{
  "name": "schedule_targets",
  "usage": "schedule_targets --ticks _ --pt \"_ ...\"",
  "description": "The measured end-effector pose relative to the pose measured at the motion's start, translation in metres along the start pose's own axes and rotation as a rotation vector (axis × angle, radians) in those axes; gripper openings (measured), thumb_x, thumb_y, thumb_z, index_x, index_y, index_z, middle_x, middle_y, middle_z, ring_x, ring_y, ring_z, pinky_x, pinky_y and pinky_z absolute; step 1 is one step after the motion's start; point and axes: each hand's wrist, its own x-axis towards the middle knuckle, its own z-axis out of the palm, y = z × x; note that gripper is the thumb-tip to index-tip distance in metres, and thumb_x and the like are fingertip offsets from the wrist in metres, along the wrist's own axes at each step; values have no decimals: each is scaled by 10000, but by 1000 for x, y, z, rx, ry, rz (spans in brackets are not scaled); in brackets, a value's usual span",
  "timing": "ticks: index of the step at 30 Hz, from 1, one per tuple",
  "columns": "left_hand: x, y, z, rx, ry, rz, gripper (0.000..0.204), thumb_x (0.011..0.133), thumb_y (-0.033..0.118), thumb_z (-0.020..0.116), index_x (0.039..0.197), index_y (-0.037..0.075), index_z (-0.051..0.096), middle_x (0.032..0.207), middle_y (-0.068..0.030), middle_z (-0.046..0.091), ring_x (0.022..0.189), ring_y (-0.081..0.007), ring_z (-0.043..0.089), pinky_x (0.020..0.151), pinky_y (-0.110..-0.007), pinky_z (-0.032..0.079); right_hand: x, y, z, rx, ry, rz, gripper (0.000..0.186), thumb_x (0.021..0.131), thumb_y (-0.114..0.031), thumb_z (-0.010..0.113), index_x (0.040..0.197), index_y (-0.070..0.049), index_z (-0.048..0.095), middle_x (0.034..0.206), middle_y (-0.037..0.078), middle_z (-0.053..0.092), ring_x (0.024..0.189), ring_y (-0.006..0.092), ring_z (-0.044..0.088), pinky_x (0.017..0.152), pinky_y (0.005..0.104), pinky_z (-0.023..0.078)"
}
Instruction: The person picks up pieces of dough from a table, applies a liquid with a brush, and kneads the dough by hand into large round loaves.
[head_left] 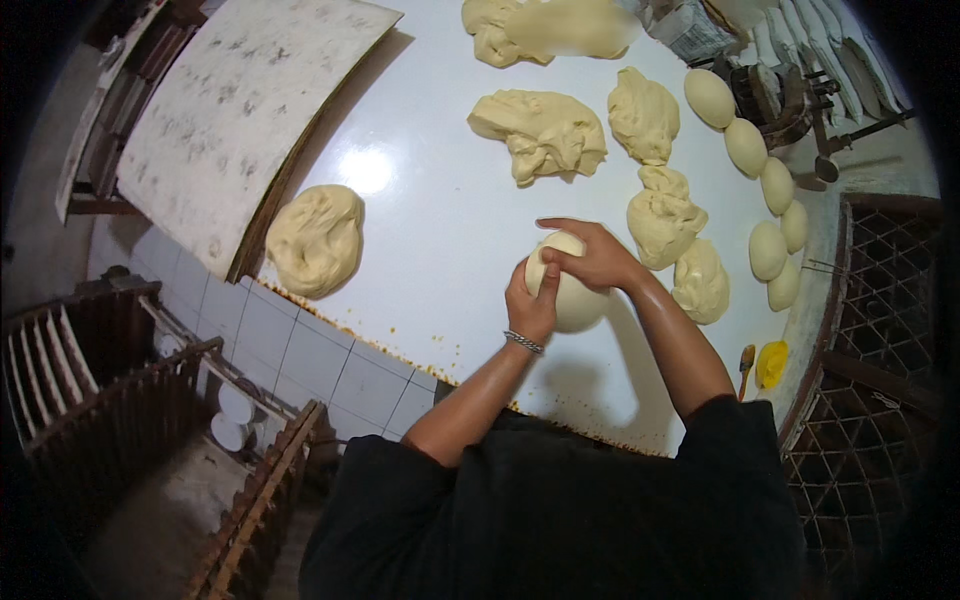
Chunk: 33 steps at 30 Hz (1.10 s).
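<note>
The pale, smooth dough ball point(582, 305) is at the near part of the white table point(430, 230), in front of the dark-shirted body; whether it rests on the surface or is lifted cannot be told. It looks slightly longer from the far side toward the body than across, though fingers hide part of its outline. Neither hand is nearer: both touch it. The left hand point(533, 300) cups its left flank, and the right hand point(595, 255) covers its far right, fingers reaching over the far end. The two-handed grip is wrapped around the ball, thumbs close together on top.

Just right of the ball lie a bunched dough lump point(667, 220) and, slightly nearer the body, a smaller lump point(702, 283); these crowd that side most. Directly beyond the ball is a wide, folded lump point(545, 135). Well to its left sits a rounded lump point(316, 242), beside a spotted white board point(240, 110). Farther right of the ball, past the bunched lump, smooth dough pieces point(768, 250) form a line. A brush point(746, 370) and a yellow patch point(772, 364) lie to its right, toward the body. Between ball and body, nothing stands in the way.
</note>
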Motion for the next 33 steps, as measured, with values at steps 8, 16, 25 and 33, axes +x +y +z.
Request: schedule_targets --ticks 8,16,25,33 --pt "-37 94 -61 779 -573 731 655 619 543 966 974 38 746 764 -127 694 713 -329 681 711 -430 521 -136 19 73 -118 444 -277 608 794 -553 841 1184 -95 756 1096 126 728 916 340 645 857 435 495" --pt "-62 -13 -80 1251 -37 159 601 805 653 782 885 57 782 908 -199 761 903 -360 744 862 -423 571 -147 111 94 134 15 139 515 891 -532 781 1094 -59 766 1086 173 761 1000 332 719 906 404 554" --pt "68 49 40 1158 -1007 556 466 906 535 709 1200 177 766 1339 -110 699 1236 -335 651 1072 -454 493 -173 174 163 527 589 50 640 1068 -298 608 1582 -19 347 1592 201 420 1481 323 414 1162 451 398" --pt "145 25 -37 447 -754 -28 536 1020 361 655 1465 66 599 1323 -171 698 1094 -214 700 955 -349 555 28 103 105 787 588 -270 764 977 -323 747 1568 11 396 1524 160 513 1402 255 490 1180 389 387"
